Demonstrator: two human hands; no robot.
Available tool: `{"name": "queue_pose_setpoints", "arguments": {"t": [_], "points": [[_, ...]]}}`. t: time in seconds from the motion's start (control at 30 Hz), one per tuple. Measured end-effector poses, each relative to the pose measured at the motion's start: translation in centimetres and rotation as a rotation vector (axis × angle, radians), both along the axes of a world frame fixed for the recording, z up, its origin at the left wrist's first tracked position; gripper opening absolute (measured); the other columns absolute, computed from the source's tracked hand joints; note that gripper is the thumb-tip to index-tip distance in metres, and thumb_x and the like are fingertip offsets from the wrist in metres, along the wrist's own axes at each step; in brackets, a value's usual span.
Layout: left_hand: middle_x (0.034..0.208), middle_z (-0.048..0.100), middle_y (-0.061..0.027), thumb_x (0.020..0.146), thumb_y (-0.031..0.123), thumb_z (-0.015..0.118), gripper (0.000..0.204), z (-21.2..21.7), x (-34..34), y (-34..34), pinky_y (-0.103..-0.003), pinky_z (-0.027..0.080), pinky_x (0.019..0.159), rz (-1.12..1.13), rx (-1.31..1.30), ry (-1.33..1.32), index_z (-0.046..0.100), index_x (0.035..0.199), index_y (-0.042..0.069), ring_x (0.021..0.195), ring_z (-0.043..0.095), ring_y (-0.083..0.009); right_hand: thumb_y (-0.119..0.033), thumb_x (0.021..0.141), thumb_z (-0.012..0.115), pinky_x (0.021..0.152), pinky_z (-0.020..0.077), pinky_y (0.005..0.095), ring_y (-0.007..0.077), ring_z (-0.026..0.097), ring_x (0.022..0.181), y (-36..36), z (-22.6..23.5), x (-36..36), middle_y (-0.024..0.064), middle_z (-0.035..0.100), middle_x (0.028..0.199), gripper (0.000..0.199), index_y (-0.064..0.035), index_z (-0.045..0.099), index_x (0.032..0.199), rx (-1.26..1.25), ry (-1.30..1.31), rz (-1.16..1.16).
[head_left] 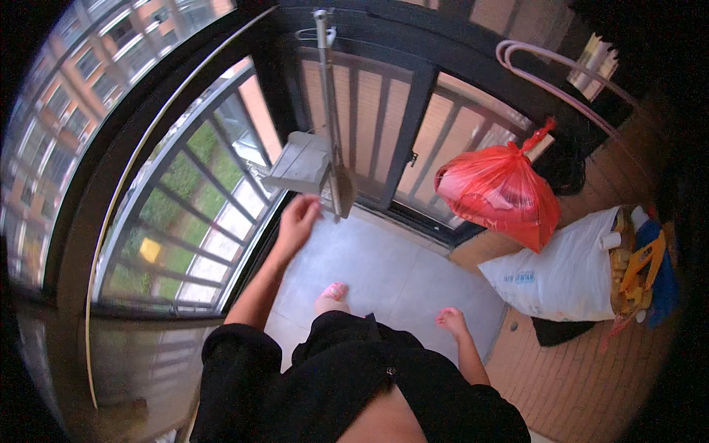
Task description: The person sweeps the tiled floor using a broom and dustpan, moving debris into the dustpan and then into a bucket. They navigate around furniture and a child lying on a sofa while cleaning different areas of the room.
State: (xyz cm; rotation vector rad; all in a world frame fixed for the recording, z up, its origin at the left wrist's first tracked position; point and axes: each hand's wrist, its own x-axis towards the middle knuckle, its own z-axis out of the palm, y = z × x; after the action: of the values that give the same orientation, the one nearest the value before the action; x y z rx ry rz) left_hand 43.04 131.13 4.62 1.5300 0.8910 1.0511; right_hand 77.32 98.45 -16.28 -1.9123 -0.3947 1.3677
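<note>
1. Long-handled dustpan (298, 164), as it appears: a boxy, pale grey pan with a broad, flat face and straight edges, located in the far corner between the glazed sides, ahead of the person.
2. Pole (326, 88): slender, straight and silvery with a metallic sheen, rising beside the pan to a rounded cap; a thin pale loop encircles its upper end.
3. Left hand (298, 223): raised just below the pan, fingers bent toward its underside; contact or grip cannot be told.
4. Right hand (452, 321): low over the floor (391, 258), fingers loosely curled and parted. The floor is smooth, pale grey-blue, with fine joints.
5. Red bag (498, 188): thin, glossy, translucent plastic, rounded and creased, gathered into a twisted neck.
6. White sack (550, 273): bulging and wrinkled, its mouth facing right, with yellow and blue articles crowded there.
7. Wall (546, 376): tan, patterned in narrow brick-like courses.
</note>
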Motion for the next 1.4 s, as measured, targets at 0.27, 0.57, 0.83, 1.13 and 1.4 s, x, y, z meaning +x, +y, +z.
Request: {"name": "queue_pose_setpoints", "arguments": {"t": [0.27, 0.57, 0.83, 1.13, 1.4], "points": [[0.087, 0.054, -0.0105, 0.078, 0.018, 0.056, 0.035, 2.5, 7.0, 23.5, -0.026, 0.043, 0.067, 0.202, 0.385, 0.123, 0.045, 0.103, -0.003, 0.078, 0.053, -0.0160, -0.016, 0.077, 0.047, 0.044, 0.0418, 0.0260, 0.0170, 0.051, 0.050, -14.0, -16.2, -5.6, 0.0090, 0.054, 0.061, 0.014, -0.0072, 0.047, 0.065, -0.222, -0.047, -0.278], [0.070, 0.057, -0.0177, 0.070, 0.042, 0.057, 0.044, 6.3, 11.7, 34.0, -0.037, 0.044, 0.064, 0.342, 0.490, 0.555, 0.051, 0.081, 0.000, 0.071, 0.057, -0.0333, -0.017, 0.072, 0.050, 0.061, 0.0460, 0.0326, 0.0211, 0.057, 0.068, -21.4, -25.0, -24.9, 0.0094, 0.061, 0.079, 0.015, -0.0080, 0.061, 0.078, -0.004, -0.642, 0.223], [0.070, 0.058, -0.0116, 0.071, 0.020, 0.059, 0.026, 10.5, 10.1, 35.3, -0.027, 0.043, 0.060, 0.184, 0.592, 0.247, 0.053, 0.083, -0.002, 0.063, 0.054, -0.0136, -0.029, 0.060, 0.058, 0.055, 0.0437, 0.0376, 0.0272, 0.055, 0.061, -9.4, -15.3, -31.5, 0.0123, 0.056, 0.062, 0.025, -0.0041, 0.057, 0.066, -0.184, -0.601, 0.232], [0.080, 0.058, -0.0118, 0.073, 0.013, 0.060, 0.036, 4.5, 11.5, 23.9, -0.027, 0.045, 0.063, -0.458, 0.606, 0.407, 0.051, 0.104, -0.003, 0.069, 0.055, -0.0155, -0.032, 0.065, 0.052, 0.049, 0.0411, 0.0389, 0.0272, 0.053, 0.053, -6.1, -12.1, -30.9, 0.0115, 0.055, 0.057, 0.024, -0.0093, 0.053, 0.057, -0.416, -0.600, 0.434], [0.074, 0.056, -0.0146, 0.063, 0.020, 0.071, 0.036, 2.7, 14.1, 10.3, -0.034, 0.046, 0.059, -0.953, 0.780, 0.440, 0.052, 0.081, -0.004, 0.066, 0.056, -0.0220, -0.019, 0.061, 0.057, 0.061, 0.0444, 0.0311, 0.0197, 0.056, 0.075, -1.3, -7.6, -36.6, 0.0066, 0.058, 0.069, 0.024, -0.0076, 0.057, 0.082, -0.323, -0.802, -0.136]]}}
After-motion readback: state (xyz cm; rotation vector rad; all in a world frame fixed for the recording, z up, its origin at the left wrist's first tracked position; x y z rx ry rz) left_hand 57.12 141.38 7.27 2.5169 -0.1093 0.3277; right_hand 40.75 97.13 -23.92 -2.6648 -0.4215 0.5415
